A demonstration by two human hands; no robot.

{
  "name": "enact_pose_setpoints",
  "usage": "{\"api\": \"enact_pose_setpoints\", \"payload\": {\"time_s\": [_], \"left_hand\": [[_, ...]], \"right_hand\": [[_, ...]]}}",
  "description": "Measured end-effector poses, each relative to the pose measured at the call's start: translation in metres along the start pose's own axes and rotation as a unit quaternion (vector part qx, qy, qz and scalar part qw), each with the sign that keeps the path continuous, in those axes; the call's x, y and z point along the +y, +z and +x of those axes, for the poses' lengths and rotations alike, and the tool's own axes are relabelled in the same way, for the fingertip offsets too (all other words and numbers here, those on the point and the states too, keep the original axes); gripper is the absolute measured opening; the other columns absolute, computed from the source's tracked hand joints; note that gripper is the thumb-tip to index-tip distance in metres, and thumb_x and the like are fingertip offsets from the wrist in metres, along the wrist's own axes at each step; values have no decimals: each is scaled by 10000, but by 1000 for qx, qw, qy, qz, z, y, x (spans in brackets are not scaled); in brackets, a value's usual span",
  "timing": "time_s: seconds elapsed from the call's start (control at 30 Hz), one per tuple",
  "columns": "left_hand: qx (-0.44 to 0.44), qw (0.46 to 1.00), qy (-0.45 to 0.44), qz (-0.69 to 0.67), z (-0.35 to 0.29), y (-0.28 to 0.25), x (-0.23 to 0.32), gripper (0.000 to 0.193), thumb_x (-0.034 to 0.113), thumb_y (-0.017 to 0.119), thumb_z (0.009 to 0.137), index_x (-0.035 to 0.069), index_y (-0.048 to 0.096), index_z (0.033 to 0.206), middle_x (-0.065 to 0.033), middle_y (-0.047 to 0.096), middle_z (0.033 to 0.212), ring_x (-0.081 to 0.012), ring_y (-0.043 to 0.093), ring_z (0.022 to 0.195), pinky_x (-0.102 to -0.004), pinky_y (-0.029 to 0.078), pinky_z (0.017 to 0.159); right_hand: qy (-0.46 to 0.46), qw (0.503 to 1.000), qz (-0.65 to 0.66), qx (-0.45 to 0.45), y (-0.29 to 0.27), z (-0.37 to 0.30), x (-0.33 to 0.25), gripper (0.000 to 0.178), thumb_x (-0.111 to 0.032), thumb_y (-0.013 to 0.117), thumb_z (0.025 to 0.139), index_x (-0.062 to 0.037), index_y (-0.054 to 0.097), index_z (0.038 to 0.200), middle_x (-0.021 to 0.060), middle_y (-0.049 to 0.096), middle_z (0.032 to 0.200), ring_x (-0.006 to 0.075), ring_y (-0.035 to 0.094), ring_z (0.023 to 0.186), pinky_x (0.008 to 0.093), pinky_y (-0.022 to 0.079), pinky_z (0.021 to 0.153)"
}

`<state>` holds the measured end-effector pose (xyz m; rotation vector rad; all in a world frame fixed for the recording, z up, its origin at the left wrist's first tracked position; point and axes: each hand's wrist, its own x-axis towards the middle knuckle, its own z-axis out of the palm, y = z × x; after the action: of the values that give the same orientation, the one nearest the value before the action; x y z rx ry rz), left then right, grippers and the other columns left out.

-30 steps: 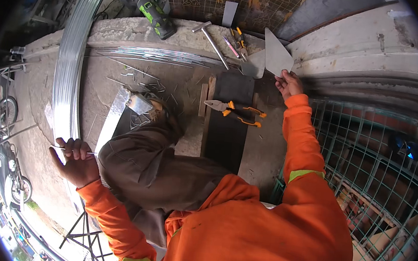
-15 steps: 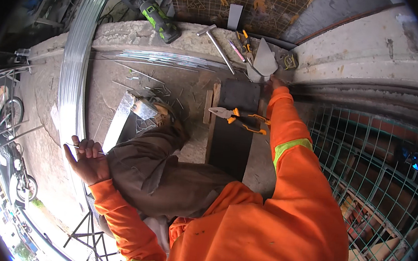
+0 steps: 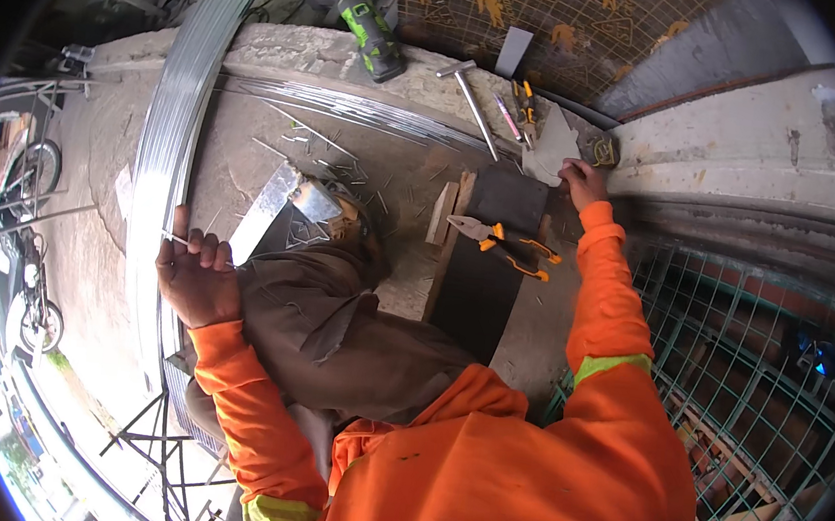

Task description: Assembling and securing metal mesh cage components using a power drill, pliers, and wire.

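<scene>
Hemmed in on the far side by a rough concrete ledge (image 3: 277, 48), on the right by green wire mesh (image 3: 749, 282), on the left by a long bundle of shiny metal strips (image 3: 183, 107). Open floor (image 3: 96, 154) beyond the bundle, to the left. Tighter between bundle and dark board (image 3: 474, 301): strewn with metal offcuts (image 3: 296, 137), edged by thin rods (image 3: 352, 109) along the ledge foot. Only a narrow gap between board and mesh.

Crowded along the ledge, left to right: green power tool (image 3: 372, 37), hammer (image 3: 474, 110), pink pen (image 3: 508, 117), orange-handled pliers (image 3: 526, 108), grey plate (image 3: 552, 145), tape measure (image 3: 602, 150). Across the board, a second pair of pliers (image 3: 502, 244), head to the left.

Hidden: near end of the board, under brown trousers (image 3: 330, 333) and orange jacket (image 3: 517, 481). Dim inside the mesh; near left washed out by glare. Hard to tell one plate from two overlapped.

Stretched far and right: right hand (image 3: 583, 184), fingers bent at the plate's near edge. Cannot tell grip from mere touch there. Raised beside the trousers: left hand (image 3: 200, 275), grip curled closed around a thin rod (image 3: 174, 237), held crosswise.
</scene>
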<state>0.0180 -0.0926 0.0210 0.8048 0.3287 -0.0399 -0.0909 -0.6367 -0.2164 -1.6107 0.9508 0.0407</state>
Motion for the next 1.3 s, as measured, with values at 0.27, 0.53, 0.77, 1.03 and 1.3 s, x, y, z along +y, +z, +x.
{"api": "enact_pose_setpoints", "payload": {"time_s": [0.27,0.53,0.77,1.03,1.3], "left_hand": [[54,995,60,51,-17,-17,18,264,253,508,1003,72,565,1186,-6,530,761,-98,426,588,-237,354,518],[-90,992,66,64,-42,18,19,271,231,466,1040,62,540,1238,-62,653,863,-70,500,607,-201,376,528],[-57,987,141,58,-70,-22,63,248,225,475,1042,67,537,1224,-77,656,882,-65,497,612,-191,383,534],[-45,985,124,-113,-88,-112,68,252,240,485,1044,77,535,1230,-45,653,869,-62,516,633,-185,394,532],[-75,977,160,-116,-100,-146,72,245,224,464,1052,81,524,1242,-86,691,924,-67,496,590,-196,389,507]], "right_hand": [[-386,818,-427,-12,46,-135,-88,467,-253,792,787,-87,573,1165,154,560,1169,391,519,1106,471,447,945],[-351,821,-432,-123,43,-191,-63,641,-247,877,677,-69,533,1188,173,515,1130,386,519,1087,469,450,922],[-313,831,-439,-134,58,-193,-68,478,-207,730,786,-29,516,1174,232,525,1120,447,532,1041,502,433,929],[-93,947,-237,-196,97,-216,-114,416,-300,653,935,-72,569,1273,38,571,829,113,571,609,262,466,467],[-235,902,-27,-361,185,-340,-257,531,-237,600,985,3,439,1431,128,617,1123,169,610,950,315,528,798]]}}
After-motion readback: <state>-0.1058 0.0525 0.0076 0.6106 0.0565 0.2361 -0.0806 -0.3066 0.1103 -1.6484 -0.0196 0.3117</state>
